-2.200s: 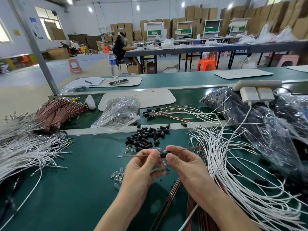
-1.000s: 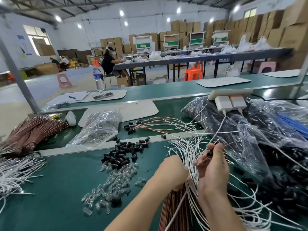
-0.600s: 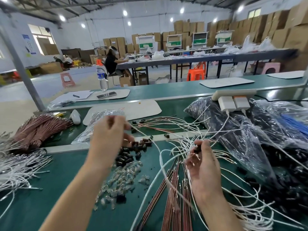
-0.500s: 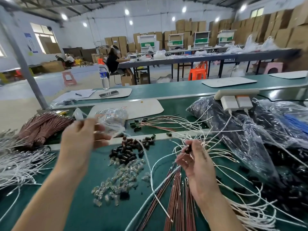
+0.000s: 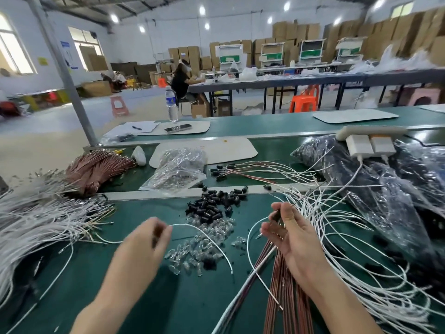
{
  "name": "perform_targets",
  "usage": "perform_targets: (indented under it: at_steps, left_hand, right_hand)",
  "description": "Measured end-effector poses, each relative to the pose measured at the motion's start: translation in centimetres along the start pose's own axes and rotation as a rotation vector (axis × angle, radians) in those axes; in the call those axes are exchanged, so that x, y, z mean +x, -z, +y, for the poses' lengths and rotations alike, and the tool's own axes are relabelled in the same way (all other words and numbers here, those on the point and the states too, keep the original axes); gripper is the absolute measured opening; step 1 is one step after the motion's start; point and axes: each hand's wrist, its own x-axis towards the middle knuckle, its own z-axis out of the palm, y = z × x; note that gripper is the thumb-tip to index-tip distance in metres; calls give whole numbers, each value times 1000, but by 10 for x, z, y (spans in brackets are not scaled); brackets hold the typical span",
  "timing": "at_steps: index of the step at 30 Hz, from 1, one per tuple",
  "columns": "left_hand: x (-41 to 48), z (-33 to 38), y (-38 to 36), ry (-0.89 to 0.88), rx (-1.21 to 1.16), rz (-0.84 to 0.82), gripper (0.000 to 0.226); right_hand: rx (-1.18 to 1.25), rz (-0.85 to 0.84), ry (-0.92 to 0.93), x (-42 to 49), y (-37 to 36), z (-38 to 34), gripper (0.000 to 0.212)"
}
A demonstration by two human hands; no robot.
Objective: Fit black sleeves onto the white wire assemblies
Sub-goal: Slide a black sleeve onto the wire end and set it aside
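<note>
Left hand (image 5: 144,244): blurred; fingertips pinch one end of a white wire (image 5: 204,233). The wire's long axis arcs rightward and back toward the person, its free end between the hands, nearer the right.
Right hand (image 5: 292,237): fingers curled, pinching a small dark piece (image 5: 277,214), probably a sleeve.
Black sleeves (image 5: 213,204): heaped beyond, between both hands.

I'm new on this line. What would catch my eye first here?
Tangled white wires sprawl across the right side of the green bench, around the right hand, which pinches a thin wire. A heap of black sleeves sits at centre, and the blurred left hand holds a single white wire.
</note>
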Motion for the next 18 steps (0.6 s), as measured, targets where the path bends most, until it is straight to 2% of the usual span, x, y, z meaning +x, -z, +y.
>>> perform_targets:
  at_steps: [1, 3, 5, 7, 12, 18]
  left_hand:
    - [-3, 9, -8, -126, 18, -65, 5]
    - [-5, 19, -25, -312, 63, -191, 21]
    - [-5, 26, -41, -398, 139, -298, 34]
    - [-3, 29, -50, -413, 175, -368, 40]
    - [0, 37, -51, -353, 36, -517, 31]
    - [-4, 40, -55, -333, -25, -640, 26]
  right_hand:
    - [25, 2, -9, 0, 1, 0, 25]
    - [71, 0, -21, 1, 3, 1, 24]
    - [119, 4, -32, 2, 4, 2, 24]
    - [150, 12, -43, 4, 5, 2, 26]
    - [177, 3, -95, 9, 7, 4, 30]
    - [152, 2, -83, 11, 9, 7, 36]
